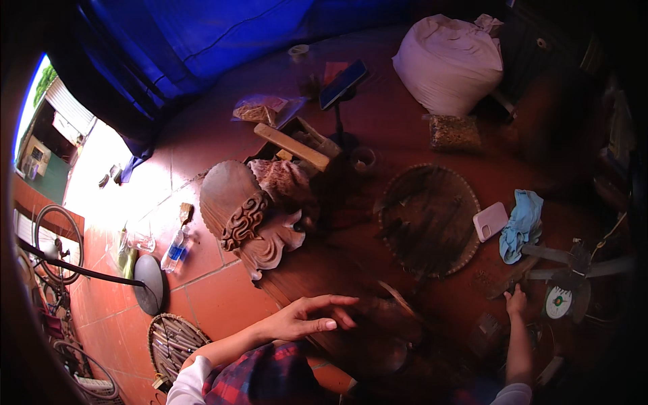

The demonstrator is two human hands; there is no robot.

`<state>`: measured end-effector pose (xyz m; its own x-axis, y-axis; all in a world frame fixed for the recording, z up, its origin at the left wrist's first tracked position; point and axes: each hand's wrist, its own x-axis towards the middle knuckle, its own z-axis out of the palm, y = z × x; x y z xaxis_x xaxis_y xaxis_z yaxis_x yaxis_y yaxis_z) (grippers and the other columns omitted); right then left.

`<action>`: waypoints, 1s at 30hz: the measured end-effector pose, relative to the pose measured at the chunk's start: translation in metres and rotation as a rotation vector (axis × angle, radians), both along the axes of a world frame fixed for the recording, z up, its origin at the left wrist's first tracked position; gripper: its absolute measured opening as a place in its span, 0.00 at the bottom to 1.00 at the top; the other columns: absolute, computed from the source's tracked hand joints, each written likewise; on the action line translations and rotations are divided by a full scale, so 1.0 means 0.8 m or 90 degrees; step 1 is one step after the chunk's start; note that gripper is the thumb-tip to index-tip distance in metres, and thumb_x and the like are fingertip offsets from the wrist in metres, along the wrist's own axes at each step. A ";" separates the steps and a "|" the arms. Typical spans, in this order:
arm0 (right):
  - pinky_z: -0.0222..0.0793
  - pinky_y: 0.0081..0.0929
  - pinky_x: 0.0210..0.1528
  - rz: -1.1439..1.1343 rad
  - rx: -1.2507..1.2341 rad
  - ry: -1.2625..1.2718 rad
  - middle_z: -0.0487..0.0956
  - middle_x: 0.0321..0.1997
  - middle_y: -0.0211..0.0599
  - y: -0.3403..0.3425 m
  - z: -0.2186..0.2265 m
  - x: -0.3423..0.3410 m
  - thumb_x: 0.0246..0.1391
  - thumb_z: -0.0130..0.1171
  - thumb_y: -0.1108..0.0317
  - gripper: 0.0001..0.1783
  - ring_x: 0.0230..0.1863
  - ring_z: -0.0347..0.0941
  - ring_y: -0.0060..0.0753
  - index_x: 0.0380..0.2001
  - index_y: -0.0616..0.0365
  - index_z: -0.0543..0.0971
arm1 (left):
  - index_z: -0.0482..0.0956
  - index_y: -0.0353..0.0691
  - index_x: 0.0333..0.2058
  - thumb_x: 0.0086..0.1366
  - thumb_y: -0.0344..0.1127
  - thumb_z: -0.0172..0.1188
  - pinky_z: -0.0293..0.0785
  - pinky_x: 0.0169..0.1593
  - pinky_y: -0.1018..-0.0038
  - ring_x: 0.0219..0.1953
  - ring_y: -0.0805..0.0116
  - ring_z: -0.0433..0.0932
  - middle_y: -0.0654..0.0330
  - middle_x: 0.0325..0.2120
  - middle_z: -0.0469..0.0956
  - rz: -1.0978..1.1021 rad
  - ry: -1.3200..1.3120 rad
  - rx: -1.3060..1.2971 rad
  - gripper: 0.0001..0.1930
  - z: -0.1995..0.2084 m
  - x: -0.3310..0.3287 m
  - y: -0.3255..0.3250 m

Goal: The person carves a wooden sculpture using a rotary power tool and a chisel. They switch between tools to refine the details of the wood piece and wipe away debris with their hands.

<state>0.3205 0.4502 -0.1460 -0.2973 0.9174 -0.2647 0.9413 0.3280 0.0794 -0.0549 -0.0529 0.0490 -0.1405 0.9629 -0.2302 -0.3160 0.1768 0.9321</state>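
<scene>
- We find the key relation at our right hand (517, 302): its fingertips meet or nearly meet a dark, slender, indistinct object (498, 288), which lies just to the left of them
- We read that object's long axis as slanting, lower at its left end and rising to the right, though the gloom leaves this unsure
- Our right hand is plainly the nearer one; our left hand (304, 318) is well apart, across to the left
- We see the right fingers bunched and pointing up the view, away from us; we cannot tell whether they have hold of anything
- Our left fingers are loosely spread and point right, the thumb apart below them, with nothing in their grasp
- Just to the right of our right hand is a flat, round disc with a white centre (557, 302), and above the hand a light-blue crumpled cloth (521, 226) beside a pale-pink rectangular phone (491, 222)
- Nearest our left fingertips, to their right, shows a pale, curved, narrow strip (399, 300), blurred; up and left of that hand sits a reddish-brown carved wooden piece with scrolled relief (246, 219)
</scene>
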 end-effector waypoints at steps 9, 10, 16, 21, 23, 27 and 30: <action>0.70 0.51 0.46 -0.027 0.003 -0.023 0.77 0.44 0.55 -0.006 0.019 -0.008 0.45 0.67 0.55 0.32 0.46 0.73 0.62 0.51 0.54 0.67 | 0.60 0.40 0.63 0.66 0.41 0.56 0.66 0.52 0.76 0.48 0.73 0.73 0.58 0.44 0.77 0.014 -0.032 -0.035 0.29 -0.002 0.002 0.002; 0.70 0.51 0.46 -0.022 -0.006 -0.014 0.77 0.45 0.55 -0.009 0.023 -0.013 0.44 0.68 0.55 0.34 0.46 0.73 0.61 0.53 0.53 0.67 | 0.60 0.41 0.63 0.66 0.41 0.56 0.66 0.51 0.78 0.48 0.74 0.73 0.58 0.45 0.77 0.022 -0.043 -0.048 0.30 0.001 0.002 -0.001; 0.70 0.43 0.50 0.032 -0.029 -0.111 0.77 0.46 0.54 -0.017 0.080 -0.019 0.37 0.74 0.57 0.34 0.49 0.73 0.54 0.48 0.56 0.74 | 0.60 0.37 0.62 0.64 0.40 0.58 0.68 0.52 0.75 0.48 0.70 0.74 0.56 0.45 0.77 0.048 -0.046 -0.021 0.30 -0.004 0.000 -0.011; 0.73 0.29 0.24 0.123 -0.061 0.101 0.80 0.22 0.42 -0.028 0.135 -0.047 0.40 0.71 0.68 0.12 0.23 0.79 0.32 0.25 0.64 0.80 | 0.60 0.35 0.62 0.64 0.41 0.59 0.68 0.55 0.70 0.49 0.67 0.75 0.53 0.44 0.77 0.090 -0.045 0.003 0.31 0.001 -0.006 -0.027; 0.67 0.22 0.16 0.063 -0.213 0.249 0.77 0.18 0.34 -0.060 0.170 -0.117 0.44 0.68 0.70 0.08 0.14 0.73 0.20 0.24 0.64 0.79 | 0.61 0.36 0.62 0.63 0.41 0.60 0.68 0.55 0.70 0.48 0.68 0.75 0.53 0.44 0.77 0.101 -0.038 0.003 0.31 0.004 -0.006 -0.033; 0.64 0.17 0.15 0.112 -0.432 0.353 0.77 0.18 0.31 -0.067 0.128 -0.202 0.49 0.65 0.70 0.07 0.15 0.69 0.17 0.25 0.63 0.79 | 0.62 0.36 0.61 0.63 0.39 0.61 0.71 0.52 0.71 0.46 0.69 0.76 0.54 0.45 0.77 0.083 -0.057 -0.006 0.30 0.005 -0.009 -0.046; 0.68 0.22 0.17 0.101 -0.461 0.233 0.79 0.19 0.33 -0.085 0.081 -0.265 0.47 0.67 0.67 0.09 0.16 0.74 0.22 0.23 0.61 0.80 | 0.63 0.35 0.61 0.62 0.38 0.62 0.73 0.49 0.72 0.44 0.70 0.77 0.54 0.45 0.77 0.086 -0.085 -0.002 0.30 0.007 -0.014 -0.064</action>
<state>0.1085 0.3821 -0.0815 -0.5906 0.4965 -0.6361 0.8052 0.3110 -0.5049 -0.0664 -0.1042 0.0545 -0.2371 0.9364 -0.2589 -0.4577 0.1274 0.8799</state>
